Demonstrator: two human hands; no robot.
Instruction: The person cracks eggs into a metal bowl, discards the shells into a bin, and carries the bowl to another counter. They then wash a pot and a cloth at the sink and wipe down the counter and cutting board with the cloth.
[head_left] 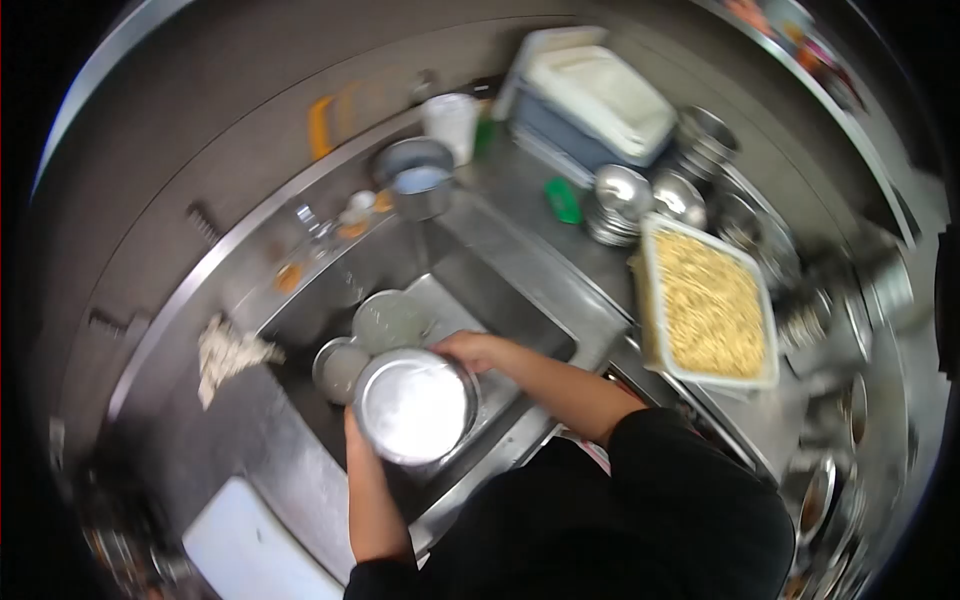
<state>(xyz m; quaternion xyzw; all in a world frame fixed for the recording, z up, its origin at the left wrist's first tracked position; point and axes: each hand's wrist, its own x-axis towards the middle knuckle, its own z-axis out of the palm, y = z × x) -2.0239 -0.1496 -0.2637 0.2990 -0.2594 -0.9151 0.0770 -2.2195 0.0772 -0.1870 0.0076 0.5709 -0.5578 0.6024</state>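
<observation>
Over the near side of the steel sink (400, 255), I hold a round, shiny metal bowl (415, 408) between both hands. My left hand (353, 428) grips its left side, with most of the fingers hidden behind it. On the upper right edge is my right hand (467, 350), its fingers curled against the rim. Glare covers the bowl's face, so I cannot tell what is in it. Just beyond it in the sink are a larger round bowl (388, 320) with cloudy contents and a smaller round container (341, 368).
A metal pot (415, 180) stands at the sink's far corner beside a white container (452, 125). To the right are a tub of yellow noodles (710, 305), stacked metal bowls (620, 200) and a lidded bin (600, 95). At left lie a crumpled cloth (230, 355) and a white board (255, 545).
</observation>
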